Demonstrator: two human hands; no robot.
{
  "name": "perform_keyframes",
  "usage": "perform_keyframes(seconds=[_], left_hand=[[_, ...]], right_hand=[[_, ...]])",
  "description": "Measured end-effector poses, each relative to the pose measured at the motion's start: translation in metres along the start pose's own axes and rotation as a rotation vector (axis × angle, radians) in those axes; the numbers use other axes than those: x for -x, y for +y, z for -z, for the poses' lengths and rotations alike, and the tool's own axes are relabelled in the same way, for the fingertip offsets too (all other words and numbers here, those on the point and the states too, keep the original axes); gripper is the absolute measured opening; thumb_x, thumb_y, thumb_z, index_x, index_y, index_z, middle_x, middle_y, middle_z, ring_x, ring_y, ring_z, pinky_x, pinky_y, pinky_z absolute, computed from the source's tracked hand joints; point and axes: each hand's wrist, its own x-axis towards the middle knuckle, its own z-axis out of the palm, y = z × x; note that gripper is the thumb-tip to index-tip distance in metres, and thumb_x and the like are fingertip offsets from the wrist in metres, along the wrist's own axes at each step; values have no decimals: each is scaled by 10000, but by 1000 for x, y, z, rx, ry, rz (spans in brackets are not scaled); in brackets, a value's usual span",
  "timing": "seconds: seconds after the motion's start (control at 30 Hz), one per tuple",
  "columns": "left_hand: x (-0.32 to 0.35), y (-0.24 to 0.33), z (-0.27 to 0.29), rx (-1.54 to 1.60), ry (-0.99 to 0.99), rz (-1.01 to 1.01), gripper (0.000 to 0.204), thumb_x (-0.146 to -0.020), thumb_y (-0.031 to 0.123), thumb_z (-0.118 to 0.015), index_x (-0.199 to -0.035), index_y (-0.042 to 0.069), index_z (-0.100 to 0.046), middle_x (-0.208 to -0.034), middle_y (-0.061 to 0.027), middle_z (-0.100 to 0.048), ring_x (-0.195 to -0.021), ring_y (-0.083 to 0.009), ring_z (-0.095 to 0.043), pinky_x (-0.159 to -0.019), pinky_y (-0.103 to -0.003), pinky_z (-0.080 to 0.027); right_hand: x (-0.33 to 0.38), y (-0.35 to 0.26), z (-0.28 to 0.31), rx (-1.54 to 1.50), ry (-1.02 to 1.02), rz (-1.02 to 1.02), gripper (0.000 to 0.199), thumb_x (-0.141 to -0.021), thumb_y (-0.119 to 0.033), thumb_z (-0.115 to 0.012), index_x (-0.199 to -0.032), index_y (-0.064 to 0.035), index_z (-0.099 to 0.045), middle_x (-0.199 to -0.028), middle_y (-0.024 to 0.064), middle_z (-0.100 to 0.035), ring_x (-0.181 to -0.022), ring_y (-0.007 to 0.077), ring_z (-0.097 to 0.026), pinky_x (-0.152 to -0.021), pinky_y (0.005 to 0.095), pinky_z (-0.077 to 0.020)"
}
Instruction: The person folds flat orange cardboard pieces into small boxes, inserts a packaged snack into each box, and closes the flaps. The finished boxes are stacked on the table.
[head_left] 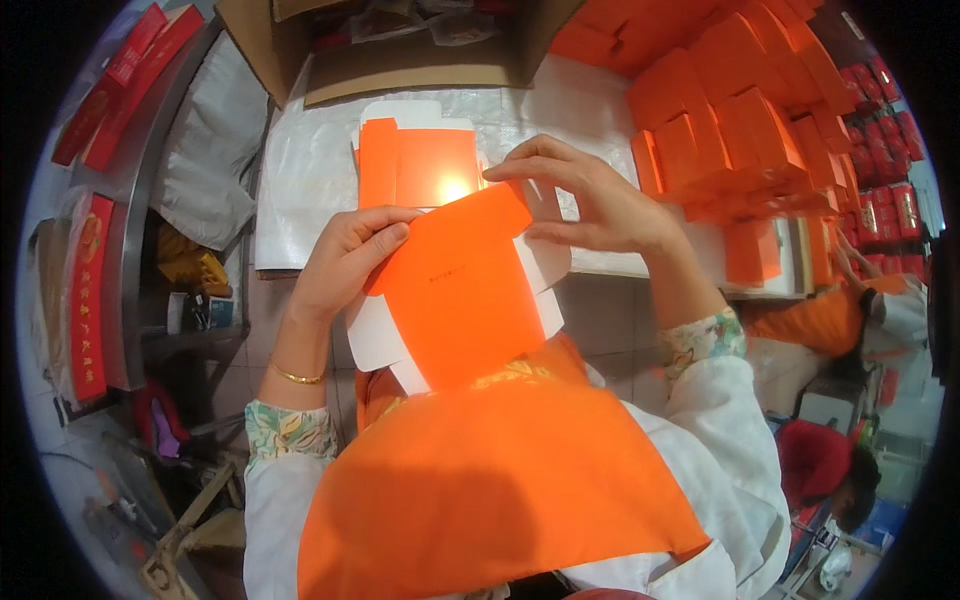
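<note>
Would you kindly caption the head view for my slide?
Both hands fold a flat orange carton beside stacked orange boxes.

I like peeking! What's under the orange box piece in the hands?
More flat orange box blanks lie stacked on the white table cover. The held blank hides their lower edge.

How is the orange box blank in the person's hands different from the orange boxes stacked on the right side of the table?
The box blank is only partly shaped, its white flaps spread open; the stacked boxes are closed blocks. The left hand and right hand hold the blank tilted above the lap; the stacked boxes rest piled on the table. The blank shows its white inner side; the stacked boxes show only orange. Both share one bright orange colour.
</note>
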Motion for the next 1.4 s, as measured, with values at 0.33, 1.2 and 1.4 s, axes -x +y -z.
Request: perform_keyframes(seconds=[0.33,1.2,1.4], left_hand=[[13,7,4,-196,-7,47,368,-950,192,-608,-1206,-72,-603,-1060,-99,-688,-951,-173,-646,-849,-282,-514],[14,-19,-86,-447,525,-180,604,-1011,200,-502,-1461,-45,-182,-1343,-244,-476,-1199,-287,-530,-980,-377,-445],[23,-1,-106,-496,421,-202,806,-921,55,-564,-1520,-25,-31,-1546,-212,-232,-1409,-346,-319,-1138,-409,-305]], right_hand=[[-31,-14,-7,193,94,247,468,-669,-10,-751,-1118,-124,-680,-928,69,-620,-865,282,-608,-740,375,-503],[7,-29,-102,-279,763,-312,606,-1019,-283,-435,-1534,-54,-215,-1384,202,-423,-1202,307,-493,-1012,377,-411],[35,-44,-94,-90,746,-205,544,-997,-227,-448,-1486,-19,-334,-1294,180,-474,-1126,291,-508,-997,357,-392]])
